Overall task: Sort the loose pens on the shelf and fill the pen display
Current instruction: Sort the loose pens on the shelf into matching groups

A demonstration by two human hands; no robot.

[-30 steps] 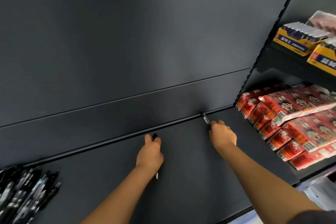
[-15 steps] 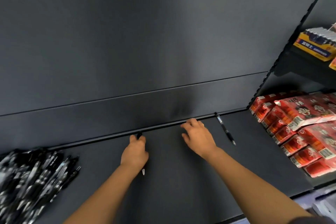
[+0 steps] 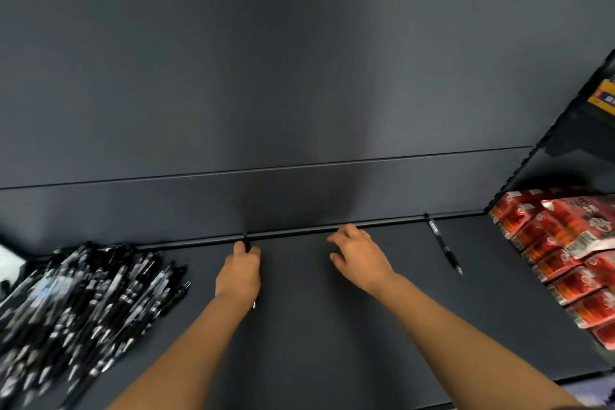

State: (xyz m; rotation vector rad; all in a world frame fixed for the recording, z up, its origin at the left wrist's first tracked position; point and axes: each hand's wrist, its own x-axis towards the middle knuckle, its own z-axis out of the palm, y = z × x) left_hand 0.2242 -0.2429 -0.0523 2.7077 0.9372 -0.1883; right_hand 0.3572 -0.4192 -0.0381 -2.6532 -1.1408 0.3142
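Observation:
On the dark shelf [image 3: 316, 326] my left hand [image 3: 239, 273] is shut on a black pen [image 3: 247, 245]; its top end pokes out above my fingers by the back wall and its tip shows below my wrist. My right hand [image 3: 361, 258] hovers palm down with fingers spread and nothing in it, just right of the middle. A single black pen [image 3: 444, 248] lies on the shelf to the right of that hand, pointing from the back wall toward me. A big heap of loose black pens [image 3: 83, 303] covers the shelf's left end.
Red snack packets [image 3: 565, 250] are stacked on the adjoining shelf at the right. A yellow box [image 3: 604, 95] sits on the shelf above them. The dark back panel [image 3: 299, 76] rises behind the shelf. A white object [image 3: 10, 265] shows at the far left edge.
My right hand let go of the pen near the right end and moved left, opening. The view panned left, bringing more of the pen heap in. My left hand kept its pen.

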